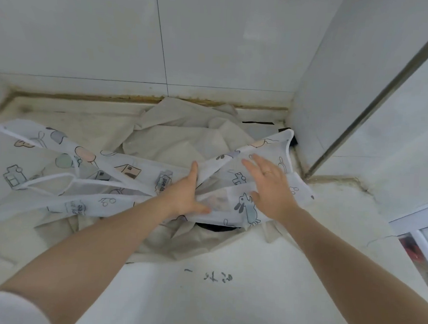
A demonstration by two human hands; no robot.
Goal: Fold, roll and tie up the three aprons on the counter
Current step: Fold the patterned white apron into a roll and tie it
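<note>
Aprons first: the printed apron [57, 167], thin translucent white w/ cartoon houses, balloons & a rabbit, lies on top of the pile on the desk [224, 300], stretched from far left across to the back right corner by the wall. Its long axis runs left-right across my view, w/ the right end kinked up toward the corner. Under it sits a crumpled beige apron [184, 135], bunched toward the back wall; something black peeks out below the printed one near centre & again at the back right, prob the third apron but I can't tell for sure. My left hand [186, 195] lies near the middle of the printed cloth, fingers straight & close together, thumb out, pressing on a ridge of fabric rather than pinching it. My right hand [269, 187] is just beside it to the right, fingers spread flat, palm down on or just over the cloth; contact isn't clear from here. Both hands are at the right-centre part, so most of the cloth's length lies off to my left, well apart from either hand, w/ the left hand nearer to it. Judging by this, nothing is folded yet: I'm at the flatten-and-straighten stage. Next move, I reckon, needs the left end pulled straight along that left-right axis before any fold; thin slippery cloth may drag the beige layer along.
</note>
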